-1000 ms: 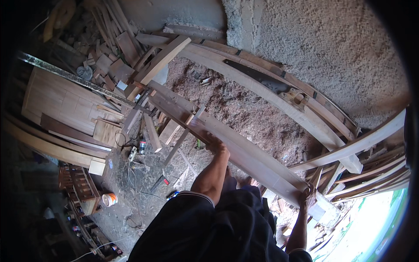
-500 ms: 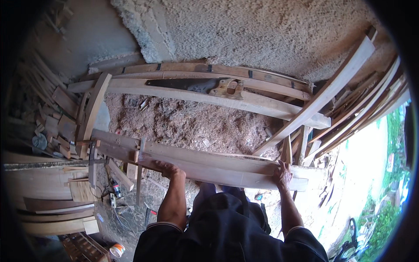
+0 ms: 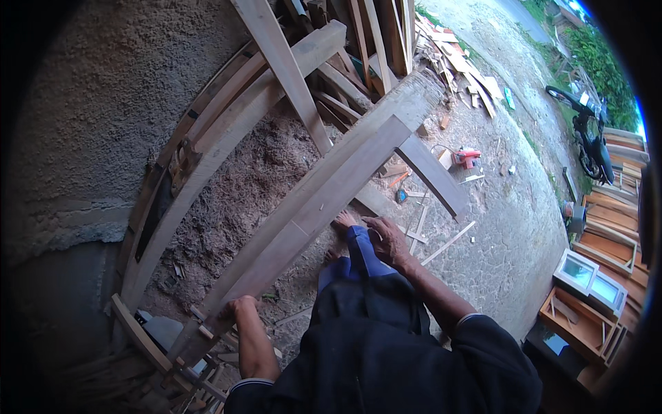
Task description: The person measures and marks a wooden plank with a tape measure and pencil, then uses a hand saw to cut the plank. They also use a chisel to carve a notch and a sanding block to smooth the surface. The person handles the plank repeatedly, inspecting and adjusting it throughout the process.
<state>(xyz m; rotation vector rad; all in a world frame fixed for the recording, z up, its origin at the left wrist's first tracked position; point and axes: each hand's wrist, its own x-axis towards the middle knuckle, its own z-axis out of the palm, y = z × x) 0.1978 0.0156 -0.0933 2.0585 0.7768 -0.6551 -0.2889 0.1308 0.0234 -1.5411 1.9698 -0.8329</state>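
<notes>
The left hand [image 3: 238, 306] is closed over the lower end of the beam [image 3: 324, 200], the fingers wrapped on its edge. The right hand [image 3: 387, 239] is laid flat and open beside the beam's middle, nothing clasped in it; whether it touches the wood cannot be told. The beam is seen slanting up and to the right, from the left hand to the plank stack [image 3: 376, 31]. Sawdust [image 3: 238, 186] is heaped beyond it, edged by a curved frame [image 3: 200, 148] against the rough wall [image 3: 96, 117]. A red tool [image 3: 467, 156] is seen on the paved ground, a motorbike [image 3: 586, 131] well apart.
</notes>
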